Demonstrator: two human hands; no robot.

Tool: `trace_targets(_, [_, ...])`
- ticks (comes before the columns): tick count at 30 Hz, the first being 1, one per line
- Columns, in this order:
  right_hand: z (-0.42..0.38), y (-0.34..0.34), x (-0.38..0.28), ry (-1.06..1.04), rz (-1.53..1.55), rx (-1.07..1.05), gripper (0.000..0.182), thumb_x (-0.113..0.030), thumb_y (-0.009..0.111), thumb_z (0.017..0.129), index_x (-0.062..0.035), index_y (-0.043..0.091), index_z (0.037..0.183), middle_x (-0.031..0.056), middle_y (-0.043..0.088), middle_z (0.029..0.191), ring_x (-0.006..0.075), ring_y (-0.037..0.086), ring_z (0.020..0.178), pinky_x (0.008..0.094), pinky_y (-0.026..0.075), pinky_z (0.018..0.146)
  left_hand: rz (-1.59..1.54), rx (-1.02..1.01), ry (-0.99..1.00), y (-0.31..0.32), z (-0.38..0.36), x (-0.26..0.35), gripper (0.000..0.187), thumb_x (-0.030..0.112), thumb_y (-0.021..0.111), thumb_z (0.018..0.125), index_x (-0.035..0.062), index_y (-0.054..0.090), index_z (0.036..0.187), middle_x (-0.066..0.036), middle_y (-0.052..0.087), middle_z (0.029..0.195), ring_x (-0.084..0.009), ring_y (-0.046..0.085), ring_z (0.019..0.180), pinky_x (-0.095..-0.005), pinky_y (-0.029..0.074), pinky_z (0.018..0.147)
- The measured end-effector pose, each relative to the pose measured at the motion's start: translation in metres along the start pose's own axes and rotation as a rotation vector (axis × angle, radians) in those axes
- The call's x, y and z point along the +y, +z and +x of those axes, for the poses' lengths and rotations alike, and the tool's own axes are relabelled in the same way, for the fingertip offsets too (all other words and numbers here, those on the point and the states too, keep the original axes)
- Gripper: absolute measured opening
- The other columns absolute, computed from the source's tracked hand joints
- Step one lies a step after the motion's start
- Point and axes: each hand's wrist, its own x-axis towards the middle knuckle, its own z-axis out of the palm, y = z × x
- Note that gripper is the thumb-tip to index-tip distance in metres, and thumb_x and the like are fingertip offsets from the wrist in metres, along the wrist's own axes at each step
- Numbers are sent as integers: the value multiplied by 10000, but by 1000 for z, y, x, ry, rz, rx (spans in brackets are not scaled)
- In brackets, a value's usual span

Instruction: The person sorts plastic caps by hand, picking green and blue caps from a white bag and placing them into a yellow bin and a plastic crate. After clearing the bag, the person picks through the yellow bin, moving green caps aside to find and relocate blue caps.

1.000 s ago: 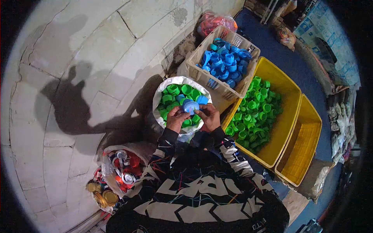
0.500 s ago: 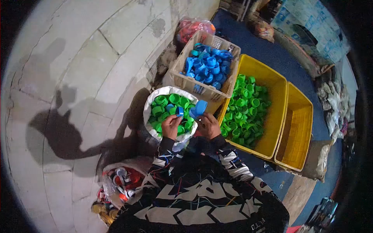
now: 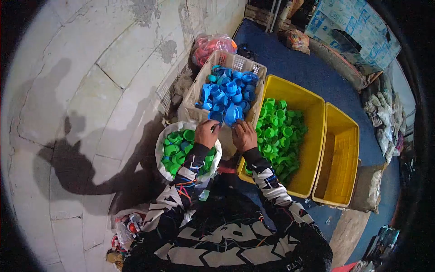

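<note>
My left hand (image 3: 207, 134) is at the near edge of the pale plastic crate (image 3: 192, 96), its fingers closed on a dark blue plastic cap (image 3: 216, 118). Beside it, my right hand (image 3: 244, 136) pinches a larger, lighter blue cap (image 3: 233, 114) over the same edge. Many blue caps (image 3: 231, 88) fill the crate, a few of them teal. Below my left forearm, a white sack (image 3: 159, 156) holds green caps (image 3: 174, 150) with a little blue among them. To the right, a yellow bin (image 3: 312, 136) contains a heap of green caps (image 3: 283, 131).
A second yellow bin (image 3: 337, 158) adjoins the first on the right. Behind the crate is a clear bag of red items (image 3: 213, 47). A cracked pale wall (image 3: 108, 59) runs along the left. Another bag of mixed items (image 3: 131, 224) sits at lower left.
Both hands have moved up and forward from above the white sack to the crate's near edge, carrying the blue caps. My view has shifted slightly.
</note>
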Motion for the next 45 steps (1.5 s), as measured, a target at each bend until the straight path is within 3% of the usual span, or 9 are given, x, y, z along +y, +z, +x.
trace_targets(6, [94, 48, 58, 7, 22, -99, 307, -113, 574, 730, -48, 574, 1030, 153, 517, 1186, 325, 557, 935, 419, 451, 800, 108, 15, 107, 22, 92, -59, 362, 52, 653, 708, 12, 599, 1063, -184, 592, 1094, -325, 578, 1005, -363, 472, 824])
trace_targets(9, [106, 80, 74, 230, 122, -209, 408, -108, 576, 713, -14, 546, 1109, 235, 427, 1290, 384, 555, 975, 439, 453, 845, 322, 91, 25, 4, 101, -68, 496, 100, 686, 714, 2, 532, 1175, -176, 546, 1196, -314, 532, 1101, -364, 449, 885])
trace_targets(13, [64, 93, 85, 329, 207, -315, 478, -148, 634, 736, 37, 512, 1160, 310, 344, 1321, 410, 459, 1140, 416, 411, 940, 336, 45, -184, -35, 49, -99, 522, 188, 734, 700, 16, 550, 1158, -177, 583, 1131, -307, 589, 986, -377, 459, 846])
trace_targets(16, [13, 106, 88, 255, 95, -240, 411, -135, 615, 741, 37, 541, 1106, 279, 402, 1285, 403, 462, 1135, 427, 412, 937, 198, 94, -521, -72, -8, -114, 459, 245, 726, 695, 32, 582, 1075, -169, 604, 1060, -305, 571, 998, -398, 431, 877])
trace_targets(20, [-35, 95, 71, 134, 26, -224, 340, -112, 601, 712, -10, 579, 1036, 202, 496, 1200, 384, 463, 1112, 461, 396, 918, 317, 199, -564, -100, -87, -139, 347, 230, 729, 695, 59, 625, 978, -140, 641, 909, -310, 616, 804, -393, 483, 714])
trace_targets(23, [-28, 60, 29, 92, -48, -130, 313, -90, 592, 683, -81, 600, 996, 144, 536, 1160, 362, 468, 1073, 472, 373, 894, 206, 155, -533, -105, -131, -151, 333, 199, 721, 690, 54, 618, 972, -144, 635, 886, -328, 612, 795, -408, 482, 694])
trace_targets(33, [-74, 95, -26, 29, 275, -551, 258, -81, 615, 711, -61, 600, 968, 156, 586, 963, 351, 545, 918, 431, 447, 805, 595, 130, -484, -89, -158, -171, 322, 50, 689, 593, 78, 595, 900, -158, 594, 901, -351, 560, 858, -434, 441, 725])
trace_targets(39, [-80, 77, -76, 40, 341, -615, 269, -78, 638, 706, -71, 613, 974, 172, 588, 982, 363, 561, 883, 445, 462, 776, 709, -207, -104, -123, -122, -123, 258, 81, 628, 673, 136, 641, 925, -96, 492, 1119, -307, 423, 1057, -426, 364, 837])
trace_targets(45, [-106, 64, -73, 66, 340, -757, 291, -122, 627, 723, -48, 604, 1004, 168, 596, 973, 367, 566, 889, 447, 474, 770, 924, -538, 18, -123, -128, -166, 316, 142, 572, 751, 203, 646, 1053, -86, 454, 1218, -274, 359, 1150, -409, 313, 917])
